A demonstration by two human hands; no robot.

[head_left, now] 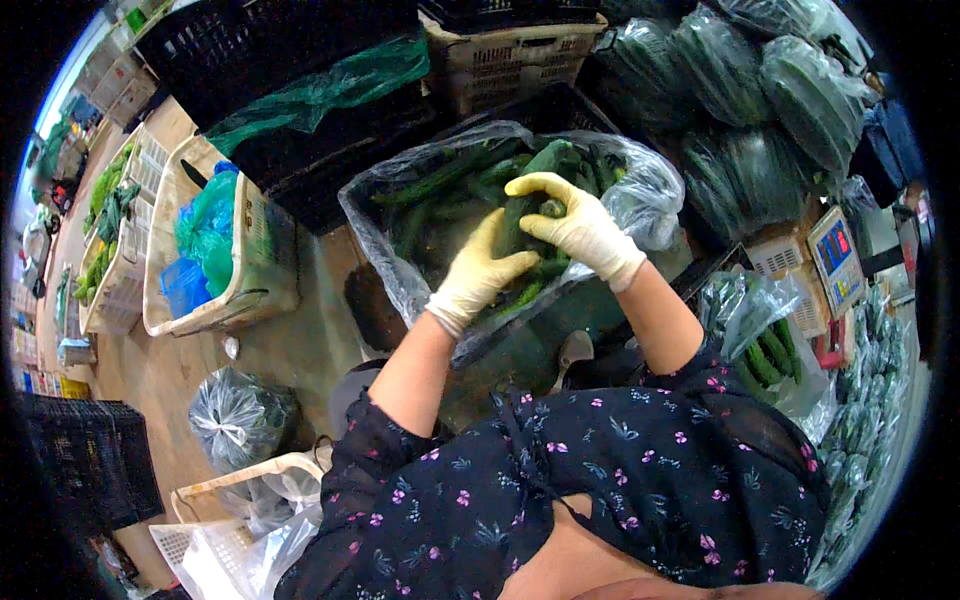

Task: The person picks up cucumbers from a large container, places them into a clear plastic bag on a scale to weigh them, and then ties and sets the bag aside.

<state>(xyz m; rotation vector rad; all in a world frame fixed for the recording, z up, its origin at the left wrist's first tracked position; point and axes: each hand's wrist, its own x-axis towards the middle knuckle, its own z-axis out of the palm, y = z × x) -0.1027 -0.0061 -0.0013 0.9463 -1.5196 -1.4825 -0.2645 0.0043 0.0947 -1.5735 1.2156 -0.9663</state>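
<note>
A crate lined with clear plastic film [391,285] stands in front of me, holding many dark green cucumbers [450,180]. Both my hands wear pale yellow gloves and are over its near middle. My right hand [583,232] curls its fingers and thumb round a cucumber [514,222], whose far part is hidden among others. From the other side, my left hand [482,268] has its fingers against the same cucumber, thumb apart below. Part of the grip is hidden by the gloves. The film bunches up at the crate's right end.
Bagged cucumbers [745,175] are piled at the far right, near a digital scale [838,262]. An open bag of cucumbers [768,350] lies by my right elbow. Left stands a cream crate [160,290] with blue and green bags; a tied bag [240,415] sits on the floor. Black crates [290,60] rise behind.
</note>
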